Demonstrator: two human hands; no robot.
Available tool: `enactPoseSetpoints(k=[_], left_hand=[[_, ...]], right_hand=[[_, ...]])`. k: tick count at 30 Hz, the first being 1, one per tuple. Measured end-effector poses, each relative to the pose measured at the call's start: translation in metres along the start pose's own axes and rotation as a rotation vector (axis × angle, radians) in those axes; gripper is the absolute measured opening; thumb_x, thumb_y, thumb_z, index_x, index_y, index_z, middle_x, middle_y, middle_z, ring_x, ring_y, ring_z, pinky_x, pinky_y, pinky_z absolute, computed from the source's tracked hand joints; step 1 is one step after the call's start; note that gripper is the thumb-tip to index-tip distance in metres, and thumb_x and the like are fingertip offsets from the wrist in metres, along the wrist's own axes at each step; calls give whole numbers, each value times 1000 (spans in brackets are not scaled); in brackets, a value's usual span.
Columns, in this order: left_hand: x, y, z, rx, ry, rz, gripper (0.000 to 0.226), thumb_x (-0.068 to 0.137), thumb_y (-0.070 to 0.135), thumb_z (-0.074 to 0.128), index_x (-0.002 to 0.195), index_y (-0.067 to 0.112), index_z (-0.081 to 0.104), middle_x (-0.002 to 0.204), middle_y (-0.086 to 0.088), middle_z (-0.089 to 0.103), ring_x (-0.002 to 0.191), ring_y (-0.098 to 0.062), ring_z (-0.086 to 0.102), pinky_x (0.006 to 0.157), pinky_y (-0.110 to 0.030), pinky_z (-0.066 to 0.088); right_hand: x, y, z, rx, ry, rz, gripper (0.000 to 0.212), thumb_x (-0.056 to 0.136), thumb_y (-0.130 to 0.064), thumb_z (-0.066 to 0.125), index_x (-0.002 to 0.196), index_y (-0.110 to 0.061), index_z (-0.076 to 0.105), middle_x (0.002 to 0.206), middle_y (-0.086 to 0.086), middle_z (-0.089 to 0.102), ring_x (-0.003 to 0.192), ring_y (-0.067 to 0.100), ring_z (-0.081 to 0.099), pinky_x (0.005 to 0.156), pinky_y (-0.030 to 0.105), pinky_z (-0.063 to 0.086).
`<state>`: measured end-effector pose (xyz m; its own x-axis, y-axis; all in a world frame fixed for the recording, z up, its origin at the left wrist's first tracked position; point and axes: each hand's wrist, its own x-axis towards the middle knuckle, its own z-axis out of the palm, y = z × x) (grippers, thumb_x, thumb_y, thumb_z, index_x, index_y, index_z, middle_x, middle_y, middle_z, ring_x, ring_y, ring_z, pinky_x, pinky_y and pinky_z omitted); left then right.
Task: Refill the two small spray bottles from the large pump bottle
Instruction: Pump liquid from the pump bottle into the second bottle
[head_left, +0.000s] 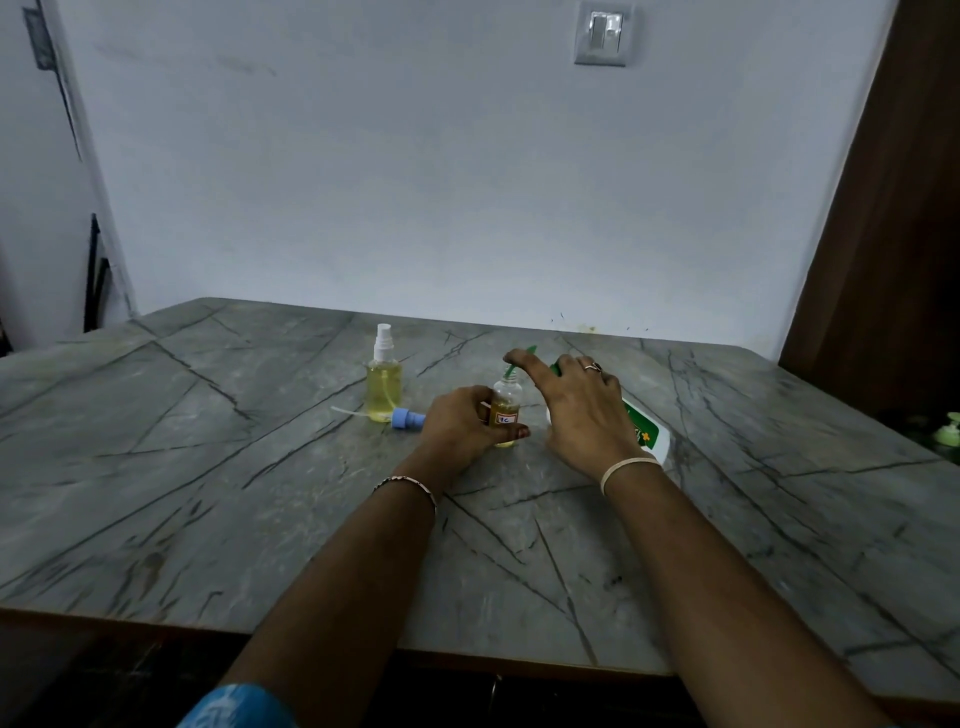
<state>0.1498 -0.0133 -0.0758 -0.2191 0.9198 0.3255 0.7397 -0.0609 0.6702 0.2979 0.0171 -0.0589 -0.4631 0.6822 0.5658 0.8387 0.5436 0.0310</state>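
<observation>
i see a grey table (208, 467) veined with dark, crossing lines. the capped spray bottle (384, 384) shows pale yellow under a white sprayer. the open bottle (505, 410) is amber, with a white, orange-edged label. the loose cap (405, 417) is blue. the pump bottle (647, 434) is white and green.

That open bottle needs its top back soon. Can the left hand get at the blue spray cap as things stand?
Probably yes: the blue spray cap lies right beside the left hand, nothing between. But that hand grips the small open bottle and must let go first.
</observation>
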Motion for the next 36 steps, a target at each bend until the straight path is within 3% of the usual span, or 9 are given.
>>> enactPoseSetpoints(k=[13, 23, 31, 36], left_hand=[[1, -2, 1, 1, -4, 2, 54, 70, 44, 78, 114, 17, 63, 103, 0, 70, 96, -14, 64, 78, -19, 43], [3, -4, 5, 1, 24, 15, 54, 69, 52, 76, 108, 16, 66, 101, -1, 72, 92, -13, 65, 79, -21, 46], [5, -5, 5, 14, 26, 29, 54, 70, 49, 77, 112, 16, 66, 103, -2, 72, 94, -15, 65, 85, -27, 50], [5, -5, 5, 21, 31, 30, 55, 70, 49, 77, 113, 17, 65, 104, -2, 71, 95, -15, 64, 82, -26, 48]], right_hand=[[3, -6, 2, 14, 20, 23, 76, 79, -13, 70, 137, -38, 27, 120, 8, 53, 119, 30, 47, 98, 48, 41], [-2, -1, -2, 19, -17, -7, 83, 85, -10, 63, 146, -43, 18, 121, 10, 51, 123, 30, 45, 102, 47, 38], [3, -5, 0, 31, 10, 9, 75, 81, -11, 66, 140, -37, 28, 120, 9, 53, 120, 30, 47, 99, 48, 41], [0, -1, -2, 4, -13, 3, 81, 85, -11, 63, 146, -41, 20, 121, 11, 50, 121, 31, 45, 100, 47, 38]])
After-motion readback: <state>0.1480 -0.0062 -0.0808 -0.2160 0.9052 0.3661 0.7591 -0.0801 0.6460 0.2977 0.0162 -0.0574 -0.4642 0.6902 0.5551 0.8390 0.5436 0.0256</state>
